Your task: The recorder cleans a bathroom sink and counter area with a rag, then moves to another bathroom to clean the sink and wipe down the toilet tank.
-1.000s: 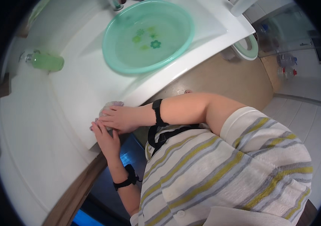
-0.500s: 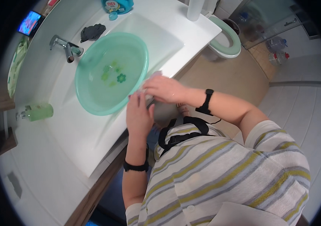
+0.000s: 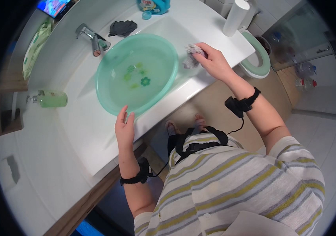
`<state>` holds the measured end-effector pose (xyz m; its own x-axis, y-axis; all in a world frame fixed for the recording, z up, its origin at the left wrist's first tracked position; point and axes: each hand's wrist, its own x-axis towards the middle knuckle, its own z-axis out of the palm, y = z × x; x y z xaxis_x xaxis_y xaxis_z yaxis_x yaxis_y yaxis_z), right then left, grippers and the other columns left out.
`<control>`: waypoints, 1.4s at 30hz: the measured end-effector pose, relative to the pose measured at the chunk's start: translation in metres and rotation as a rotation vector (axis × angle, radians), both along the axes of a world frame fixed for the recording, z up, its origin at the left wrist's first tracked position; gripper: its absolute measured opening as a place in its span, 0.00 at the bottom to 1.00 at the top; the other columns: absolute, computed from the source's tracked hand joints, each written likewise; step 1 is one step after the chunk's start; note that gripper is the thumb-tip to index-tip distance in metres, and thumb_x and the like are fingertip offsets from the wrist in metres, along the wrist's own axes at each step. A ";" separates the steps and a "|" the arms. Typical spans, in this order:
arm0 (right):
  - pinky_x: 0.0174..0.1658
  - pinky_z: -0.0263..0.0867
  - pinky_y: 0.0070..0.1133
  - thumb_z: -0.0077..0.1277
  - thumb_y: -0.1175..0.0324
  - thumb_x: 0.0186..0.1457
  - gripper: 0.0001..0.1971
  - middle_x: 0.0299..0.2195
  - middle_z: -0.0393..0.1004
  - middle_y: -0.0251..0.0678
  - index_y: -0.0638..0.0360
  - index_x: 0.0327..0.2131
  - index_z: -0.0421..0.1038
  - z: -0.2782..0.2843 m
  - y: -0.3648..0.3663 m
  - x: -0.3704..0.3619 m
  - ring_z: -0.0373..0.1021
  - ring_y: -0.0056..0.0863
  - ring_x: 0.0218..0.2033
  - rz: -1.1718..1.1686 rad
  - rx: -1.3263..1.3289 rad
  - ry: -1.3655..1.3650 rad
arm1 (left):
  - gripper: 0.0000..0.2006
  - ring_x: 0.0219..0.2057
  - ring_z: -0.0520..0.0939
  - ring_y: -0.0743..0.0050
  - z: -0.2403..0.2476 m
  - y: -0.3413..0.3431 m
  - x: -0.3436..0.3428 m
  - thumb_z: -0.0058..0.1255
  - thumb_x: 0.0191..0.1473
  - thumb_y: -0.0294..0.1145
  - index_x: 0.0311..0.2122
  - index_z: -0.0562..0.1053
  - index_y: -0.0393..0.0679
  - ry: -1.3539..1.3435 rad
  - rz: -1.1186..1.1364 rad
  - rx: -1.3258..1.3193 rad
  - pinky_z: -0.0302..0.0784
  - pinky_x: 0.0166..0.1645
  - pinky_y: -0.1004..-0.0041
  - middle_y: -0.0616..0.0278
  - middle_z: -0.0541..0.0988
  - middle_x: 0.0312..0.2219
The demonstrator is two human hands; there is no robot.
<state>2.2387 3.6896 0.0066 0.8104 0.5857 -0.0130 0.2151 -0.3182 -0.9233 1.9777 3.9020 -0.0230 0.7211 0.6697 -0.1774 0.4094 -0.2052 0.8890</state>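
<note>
Head view: right hand [image 3: 215,63] at 1 o'clock, fingers clamped on a crumpled grey cloth [image 3: 192,53] held over the white bench [image 3: 97,129] just beside the green basin [image 3: 138,74]. Left hand [image 3: 124,128] at 7 o'clock of the basin, fingers apart and flat, tips touching its rim. Basin sits near the tap [image 3: 91,37]; green soap bottle [image 3: 49,99] at 9 o'clock, dark cloth [image 3: 122,27] at 12 o'clock
</note>
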 end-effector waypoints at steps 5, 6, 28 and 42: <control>0.36 0.63 0.24 0.45 0.66 0.49 0.16 0.33 0.70 0.40 0.56 0.43 0.64 -0.007 0.083 -0.009 0.68 0.30 0.32 0.265 -0.182 -0.415 | 0.26 0.55 0.58 0.63 0.022 0.023 -0.008 0.46 0.50 0.33 0.54 0.57 0.39 0.056 0.089 -0.361 0.55 0.54 0.72 0.49 0.62 0.50; 0.37 0.63 0.26 0.46 0.66 0.48 0.19 0.35 0.69 0.41 0.54 0.46 0.63 -0.022 0.102 -0.008 0.67 0.32 0.34 0.363 -0.382 -0.635 | 0.26 0.55 0.58 0.63 0.027 0.028 -0.009 0.46 0.50 0.33 0.54 0.57 0.39 0.046 0.094 -0.361 0.55 0.54 0.72 0.49 0.62 0.50; 0.32 0.62 0.28 0.50 0.58 0.39 0.16 0.30 0.73 0.37 0.58 0.31 0.73 -0.092 0.195 -0.039 0.67 0.30 0.29 0.811 -0.757 0.072 | 0.29 0.57 0.52 0.59 0.021 0.074 0.001 0.41 0.53 0.39 0.57 0.49 0.38 -0.087 -0.014 -0.865 0.56 0.54 0.57 0.52 0.52 0.56; 0.40 0.55 0.36 0.37 0.57 0.52 0.14 0.31 0.65 0.40 0.53 0.27 0.68 -0.011 0.197 -0.130 0.61 0.39 0.36 0.366 0.008 -0.535 | 0.17 0.48 0.65 0.61 -0.023 0.062 0.077 0.32 0.52 0.43 0.43 0.62 0.45 -0.693 -0.079 -1.282 0.54 0.55 0.62 0.57 0.66 0.42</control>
